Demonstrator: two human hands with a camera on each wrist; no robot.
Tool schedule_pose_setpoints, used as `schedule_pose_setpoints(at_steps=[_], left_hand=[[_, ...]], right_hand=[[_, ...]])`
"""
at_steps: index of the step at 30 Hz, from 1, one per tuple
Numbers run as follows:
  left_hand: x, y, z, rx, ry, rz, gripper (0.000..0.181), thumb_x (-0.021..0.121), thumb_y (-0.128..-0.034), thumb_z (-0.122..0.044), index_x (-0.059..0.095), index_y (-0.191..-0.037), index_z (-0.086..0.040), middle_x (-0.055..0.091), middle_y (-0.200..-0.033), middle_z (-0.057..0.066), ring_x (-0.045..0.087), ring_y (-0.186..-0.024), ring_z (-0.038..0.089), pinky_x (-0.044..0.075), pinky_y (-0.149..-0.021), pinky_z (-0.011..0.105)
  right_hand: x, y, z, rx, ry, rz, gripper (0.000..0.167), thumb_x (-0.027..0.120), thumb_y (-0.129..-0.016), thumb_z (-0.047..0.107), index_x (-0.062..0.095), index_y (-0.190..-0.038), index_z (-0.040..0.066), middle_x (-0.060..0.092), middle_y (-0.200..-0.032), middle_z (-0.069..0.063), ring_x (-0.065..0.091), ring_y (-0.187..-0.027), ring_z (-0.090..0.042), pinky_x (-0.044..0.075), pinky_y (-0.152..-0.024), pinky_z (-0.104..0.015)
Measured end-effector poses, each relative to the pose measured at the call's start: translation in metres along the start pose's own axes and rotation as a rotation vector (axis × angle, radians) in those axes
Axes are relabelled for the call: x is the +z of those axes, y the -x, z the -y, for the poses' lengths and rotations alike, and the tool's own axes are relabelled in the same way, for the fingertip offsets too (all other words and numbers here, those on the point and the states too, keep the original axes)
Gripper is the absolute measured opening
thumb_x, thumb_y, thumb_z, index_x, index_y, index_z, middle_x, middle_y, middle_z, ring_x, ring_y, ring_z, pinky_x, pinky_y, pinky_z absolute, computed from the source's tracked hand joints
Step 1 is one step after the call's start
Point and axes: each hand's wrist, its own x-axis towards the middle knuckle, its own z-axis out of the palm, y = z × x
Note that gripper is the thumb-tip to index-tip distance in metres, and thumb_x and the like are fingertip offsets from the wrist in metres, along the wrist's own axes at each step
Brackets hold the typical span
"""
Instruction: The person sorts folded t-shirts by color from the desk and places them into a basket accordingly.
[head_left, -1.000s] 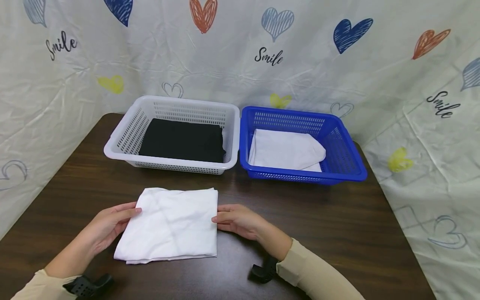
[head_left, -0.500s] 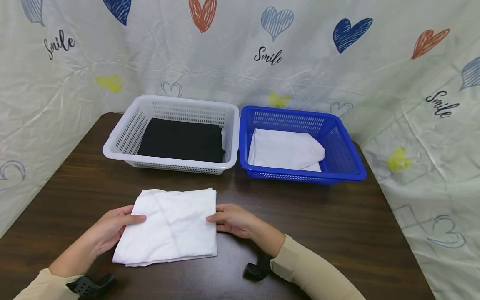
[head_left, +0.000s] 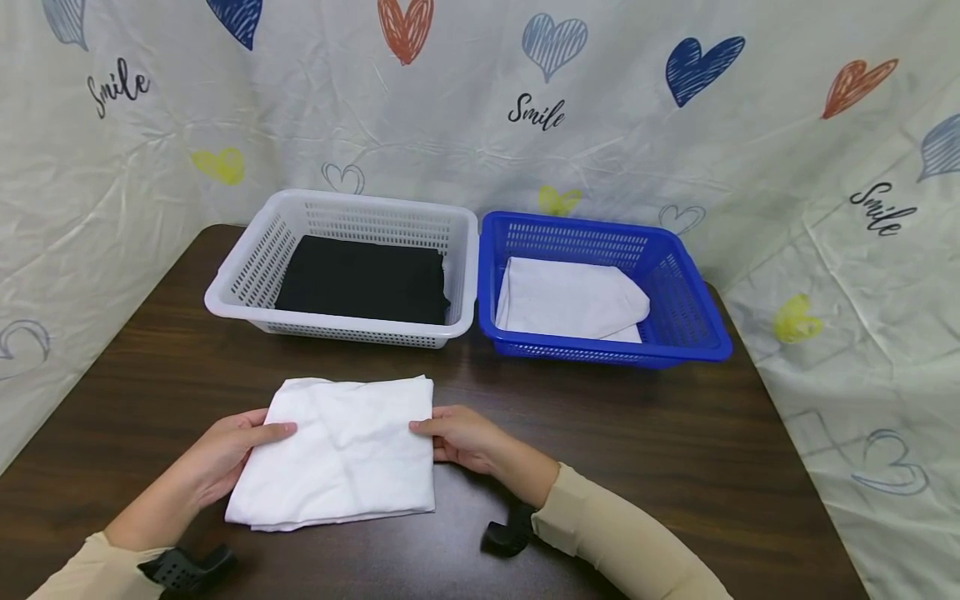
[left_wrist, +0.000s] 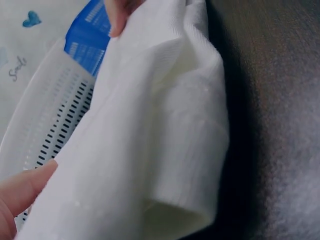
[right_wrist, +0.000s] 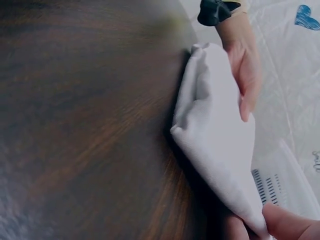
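Observation:
A folded white cloth (head_left: 348,454) lies at the near left of the dark table, its layers showing along the near edge in the left wrist view. My left hand (head_left: 225,454) grips its left side, thumb on top and fingers beneath. At the opposite side my right hand (head_left: 468,442) pinches the edge, again with the thumb above; the right wrist view shows this thumb (right_wrist: 287,222) and a finger below the cloth. The fingertips under the cloth are hidden.
Behind the cloth stands a white basket (head_left: 341,325) with folded black cloth (head_left: 363,279) in it. Right beside it, a blue basket (head_left: 693,337) holds folded white cloth (head_left: 570,296). A curtain printed with hearts (head_left: 465,125) hangs behind the brown table (head_left: 637,450).
Both thumbs have slid a little further inward over the cloth, and the right forearm has shifted slightly left. The cloth itself has barely moved.

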Motion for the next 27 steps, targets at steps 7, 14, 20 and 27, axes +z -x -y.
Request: schedule_pose_setpoints(at_steps=[7,14,20,27], left_hand=[[0.0026,0.0013,-0.0012,-0.017,0.012,-0.025,0.077,0.069,-0.0941,-0.028,0.03,-0.15,0.007,0.071,-0.099,-0.009,0.07,-0.092,0.011,0.06,-0.082,0.031],[0.0031,0.0023,-0.0047,-0.022,-0.049,-0.069,0.076,0.071,-0.0923,-0.032,0.038,-0.147,0.008,0.073,-0.097,-0.008,0.07,-0.089,0.01,0.061,-0.08,0.03],[0.0032,0.0049,-0.0078,-0.002,-0.117,-0.075,0.071,0.071,-0.0924,-0.033,0.044,-0.142,0.009,0.073,-0.097,-0.006,0.07,-0.088,0.01,0.061,-0.079,0.03],[0.0037,0.0071,-0.0087,-0.003,-0.175,-0.079,0.072,0.071,-0.0914,-0.037,0.045,-0.143,0.007,0.073,-0.102,-0.004,0.069,-0.091,0.011,0.06,-0.081,0.029]], right_hand=[[-0.0004,-0.0005,-0.0009,-0.018,0.01,0.003,0.032,0.057,-0.099,0.007,0.059,-0.127,-0.008,0.073,-0.102,-0.007,0.067,-0.088,-0.011,0.058,-0.092,-0.036],[-0.0021,0.0006,0.002,-0.031,0.023,0.019,0.032,0.057,-0.099,0.006,0.059,-0.126,-0.01,0.073,-0.1,-0.006,0.068,-0.086,-0.011,0.059,-0.089,-0.034],[-0.0037,0.0025,0.0027,-0.044,0.031,0.039,0.032,0.056,-0.099,0.005,0.058,-0.127,-0.011,0.072,-0.095,-0.004,0.068,-0.084,-0.011,0.06,-0.085,-0.032],[-0.0041,0.0039,0.0037,-0.031,0.031,0.044,0.03,0.056,-0.099,0.005,0.059,-0.126,-0.009,0.072,-0.095,-0.004,0.069,-0.084,-0.011,0.06,-0.084,-0.033]])
